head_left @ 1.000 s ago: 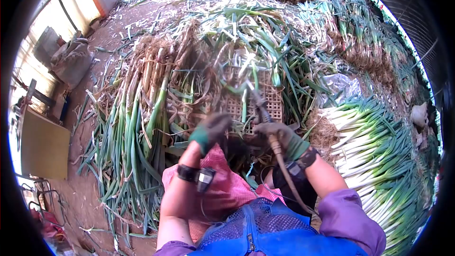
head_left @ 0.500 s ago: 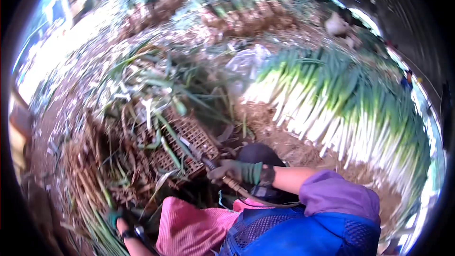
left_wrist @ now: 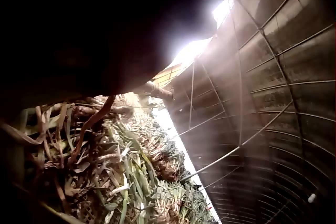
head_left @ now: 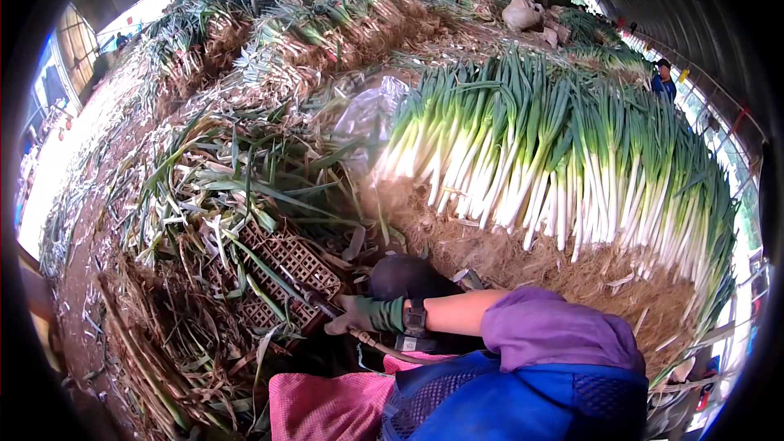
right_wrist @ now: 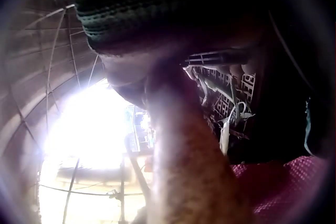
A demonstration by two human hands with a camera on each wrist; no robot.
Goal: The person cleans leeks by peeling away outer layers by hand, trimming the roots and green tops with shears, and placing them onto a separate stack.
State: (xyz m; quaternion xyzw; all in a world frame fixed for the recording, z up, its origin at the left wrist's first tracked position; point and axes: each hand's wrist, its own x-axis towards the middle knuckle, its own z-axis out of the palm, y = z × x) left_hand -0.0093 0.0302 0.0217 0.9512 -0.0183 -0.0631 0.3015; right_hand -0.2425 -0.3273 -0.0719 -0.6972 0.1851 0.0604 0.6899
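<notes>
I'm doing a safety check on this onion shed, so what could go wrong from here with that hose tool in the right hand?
1. The right hand grips the hose tool with its tip at the crate, which sits among loose leaves; the tip could snag there.
2. The hose trails back toward the body, so a tug might catch it.
3. The left hand is outside the head view and may stray near the tip unseen.

Nothing readable anywhere in these, honestly. No lettering or numbers show on the hose nozzle point(head_left: 314, 298), the plastic crate point(head_left: 286, 261), the pink cloth point(head_left: 327, 404), the blue mesh vest point(head_left: 523, 400) or the wrist strap point(head_left: 415, 316). The far-off stuff is too small and blurry.
</notes>
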